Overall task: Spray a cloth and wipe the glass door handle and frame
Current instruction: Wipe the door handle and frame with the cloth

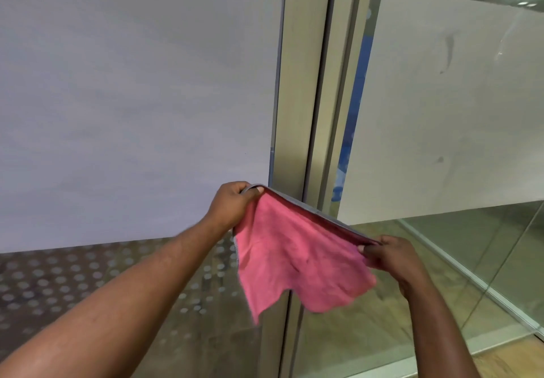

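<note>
A pink cloth (297,257) with a grey back hangs stretched between both hands in front of the door frame. My left hand (231,207) pinches its upper left corner. My right hand (391,255) pinches the upper right corner, lower down. The pale metal door frame (300,83) runs top to bottom just behind the cloth, with a dark seam beside it. No door handle or spray bottle shows in this view.
Frosted glass (132,98) fills the left panel, with a dotted clear strip (73,283) below it. On the right a glass panel (441,113) carries a frosted band with smudges. A wooden floor (368,333) shows through the lower glass.
</note>
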Tool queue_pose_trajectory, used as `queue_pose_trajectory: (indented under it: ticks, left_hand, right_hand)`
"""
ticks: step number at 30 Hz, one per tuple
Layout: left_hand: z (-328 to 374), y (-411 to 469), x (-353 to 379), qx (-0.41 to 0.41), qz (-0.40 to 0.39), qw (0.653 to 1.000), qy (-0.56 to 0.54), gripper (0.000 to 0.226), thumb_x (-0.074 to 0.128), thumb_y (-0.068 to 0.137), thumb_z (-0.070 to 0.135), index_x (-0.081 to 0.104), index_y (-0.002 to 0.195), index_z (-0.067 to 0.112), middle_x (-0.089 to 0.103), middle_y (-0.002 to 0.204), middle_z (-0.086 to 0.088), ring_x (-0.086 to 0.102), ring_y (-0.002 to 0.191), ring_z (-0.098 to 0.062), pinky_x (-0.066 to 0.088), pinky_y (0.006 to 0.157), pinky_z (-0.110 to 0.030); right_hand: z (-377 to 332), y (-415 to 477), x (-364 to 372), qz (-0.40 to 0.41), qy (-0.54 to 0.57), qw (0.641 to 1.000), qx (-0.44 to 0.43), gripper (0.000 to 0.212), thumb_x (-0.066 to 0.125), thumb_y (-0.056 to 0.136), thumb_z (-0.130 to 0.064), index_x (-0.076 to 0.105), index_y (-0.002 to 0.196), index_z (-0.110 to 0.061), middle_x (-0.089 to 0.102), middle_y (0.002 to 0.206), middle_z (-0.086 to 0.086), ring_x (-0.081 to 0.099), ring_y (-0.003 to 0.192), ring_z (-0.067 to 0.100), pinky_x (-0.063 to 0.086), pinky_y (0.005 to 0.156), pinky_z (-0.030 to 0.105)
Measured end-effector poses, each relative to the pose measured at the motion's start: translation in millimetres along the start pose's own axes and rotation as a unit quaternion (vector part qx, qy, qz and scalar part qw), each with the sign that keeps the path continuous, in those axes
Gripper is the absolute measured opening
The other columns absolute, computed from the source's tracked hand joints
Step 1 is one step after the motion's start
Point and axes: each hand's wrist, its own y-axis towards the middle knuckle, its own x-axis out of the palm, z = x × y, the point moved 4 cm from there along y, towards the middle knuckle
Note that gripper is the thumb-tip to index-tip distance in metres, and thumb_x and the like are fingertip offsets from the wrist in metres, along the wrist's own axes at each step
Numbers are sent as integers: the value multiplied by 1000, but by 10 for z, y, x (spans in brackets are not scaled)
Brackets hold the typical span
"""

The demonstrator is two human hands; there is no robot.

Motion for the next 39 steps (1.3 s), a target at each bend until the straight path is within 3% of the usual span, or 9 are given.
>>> queue_pose_trajectory:
  ticks: [4,7,12,17,23,29,32,35,39]
  left_hand:
    - [-212,22,-149,-66,-23,996,-58,32,78,87,35,61,66,18,52,63,-5,45,59,-18,33,56,-30]
    - [-304,22,-184,-93,-47,992,-65,29,83,83,34,63,74,15,55,64,-6,49,58,-18,35,54,-27]
    - [-416,18,-209,-143,-74,986,-45,25,87,79,31,71,78,11,66,68,-7,59,60,-18,46,59,-27]
    - [-676,-39,-224,-250,-96,952,-150,10,75,86,5,74,92,-2,75,88,-16,67,72,-24,57,73,-34]
    - [-1102,-172,-234,-313,-89,931,-165,8,70,92,5,71,95,-3,72,95,-20,64,82,-28,55,82,-44]
    - [-749,-101,-280,-227,-62,901,-364,27,70,94,34,69,86,9,68,80,-11,64,74,-22,55,78,-37]
    - [-951,-437,-40,-265,-128,908,-297,23,72,91,23,74,102,2,75,103,-20,72,81,-26,58,78,-38]
    - [-1353,-566,112,-299,-116,927,-196,39,71,86,-5,63,124,-10,71,115,-29,72,76,-26,60,66,-33]
    - [-1303,-447,49,-205,-52,977,28,46,84,81,9,63,121,18,70,102,-7,63,76,-16,50,62,-26]
  right_hand:
    - [74,26,-101,-13,189,981,47,17,73,83,0,71,99,2,69,71,10,60,58,19,54,62,33]
    - [43,53,-110,3,295,955,42,13,71,87,-2,73,100,-2,72,77,9,65,58,15,58,54,29]
    - [66,128,-72,28,319,946,46,16,77,89,-20,76,91,-5,73,91,24,69,81,35,57,84,59]
    - [146,100,-64,12,340,937,76,35,86,78,-33,76,94,-3,71,93,27,66,84,39,50,91,71]
    - [313,55,21,-55,397,899,174,29,79,85,-19,71,104,2,69,82,20,68,66,33,63,63,43]
    - [-22,147,-144,-49,450,889,77,25,78,80,-10,68,100,-1,66,80,10,67,64,15,61,59,26]
    - [3,157,-130,-28,382,922,55,35,67,86,10,62,116,-7,63,90,13,62,73,18,61,59,24]
    - [126,146,-76,8,338,939,54,32,61,89,16,65,110,-8,65,90,20,61,68,22,58,52,25]
    - [230,158,-137,57,325,942,59,25,58,91,14,70,94,-8,70,84,17,66,60,21,57,50,27]
